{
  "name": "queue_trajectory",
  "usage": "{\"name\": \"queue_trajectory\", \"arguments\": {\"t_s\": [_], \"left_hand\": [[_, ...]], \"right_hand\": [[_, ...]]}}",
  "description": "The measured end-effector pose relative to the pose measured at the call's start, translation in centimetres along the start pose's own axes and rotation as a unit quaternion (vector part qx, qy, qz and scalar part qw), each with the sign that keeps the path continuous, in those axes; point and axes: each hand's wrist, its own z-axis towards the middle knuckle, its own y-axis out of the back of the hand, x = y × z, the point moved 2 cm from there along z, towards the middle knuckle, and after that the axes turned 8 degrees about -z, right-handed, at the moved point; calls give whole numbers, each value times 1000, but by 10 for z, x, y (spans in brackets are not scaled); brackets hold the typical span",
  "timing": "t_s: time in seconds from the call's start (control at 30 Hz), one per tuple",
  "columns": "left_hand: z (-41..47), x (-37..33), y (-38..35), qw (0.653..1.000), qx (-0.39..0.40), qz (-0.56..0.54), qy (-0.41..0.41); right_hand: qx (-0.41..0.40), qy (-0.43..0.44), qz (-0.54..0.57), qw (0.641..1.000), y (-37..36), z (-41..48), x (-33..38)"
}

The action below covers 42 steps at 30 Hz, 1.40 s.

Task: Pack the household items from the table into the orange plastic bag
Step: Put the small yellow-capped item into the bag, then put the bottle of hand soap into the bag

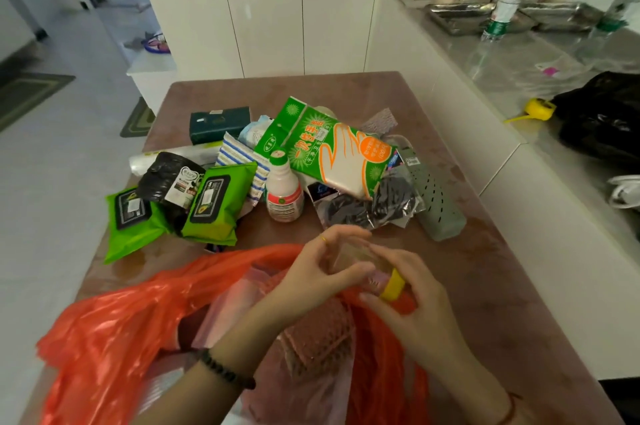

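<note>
The orange plastic bag (114, 317) lies open at the table's near edge, with a pink mesh item (322, 334) inside. Above its mouth, my left hand (318, 272) and my right hand (412, 300) together grip a small clear packet with a yellow part (393, 284). Behind them on the table lie two green wipe packs (214, 206), a black roll of bags (169, 182), a white bottle with a green cap (284, 189), a green glove packet (332, 154), a dark packet in clear wrap (367, 206), a grey-green perforated case (436, 196), a striped cloth (239, 154) and a dark box (218, 123).
The brown table (485, 268) stands against a white counter on the right, which carries a black bag (602, 116), a yellow object (538, 109), a plastic bottle (505, 5) and metal trays. White cabinets stand behind the table. Tiled floor with mats lies to the left.
</note>
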Motion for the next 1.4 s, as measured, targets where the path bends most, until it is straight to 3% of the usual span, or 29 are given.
{"name": "queue_trajectory", "arguments": {"t_s": [0.1, 0.2, 0.3, 0.4, 0.5, 0.57, 0.77, 0.8, 0.9, 0.97, 1.03, 1.1, 1.2, 1.3, 1.4], "left_hand": [[-41, -1, 10, 996, 16, 87, -2], [-80, 5, 16, 988, -8, 147, -45], [-112, 20, 21, 979, -43, 177, -91], [-134, 42, 14, 963, 14, 247, -102], [-145, 69, 9, 931, 85, 333, -120], [-146, 88, 12, 899, 107, 405, -126], [-148, 104, 25, 842, 70, 524, -104], [-150, 101, 28, 840, 63, 528, -108], [-150, 76, 37, 883, 52, 452, -118], [-142, 49, 45, 900, 2, 410, -147], [-124, 22, 57, 894, -65, 410, -168], [-100, 1, 73, 867, -124, 448, -180], [-71, -17, 98, 829, -168, 519, -121], [-58, -21, 111, 780, -132, 611, 17], [-55, -17, 118, 736, -89, 662, 111]], "right_hand": [[45, 4, 1, 999, -15, -26, 10], [99, -21, -93, 990, -32, -58, 4], [29, -112, -243, 963, -34, -82, -10], [68, -235, -172, 954, -30, -95, -22], [45, -269, -104, 956, -25, -101, -29], [4, -264, -81, 961, -20, -100, -28], [-90, -249, 32, 964, 2, -92, -16], [-93, -252, 36, 963, 5, -91, -14], [-65, -241, 18, 968, 13, -81, -6], [-62, -221, -34, 973, 18, -66, 4], [-75, -163, -107, 978, 21, -41, 21], [-61, -99, -134, 984, 15, -7, 39], [-7, -29, -129, 991, -12, 56, 59], [75, 23, -145, 986, -53, 119, 66], [168, 12, -163, 972, -93, 164, 64]]}}
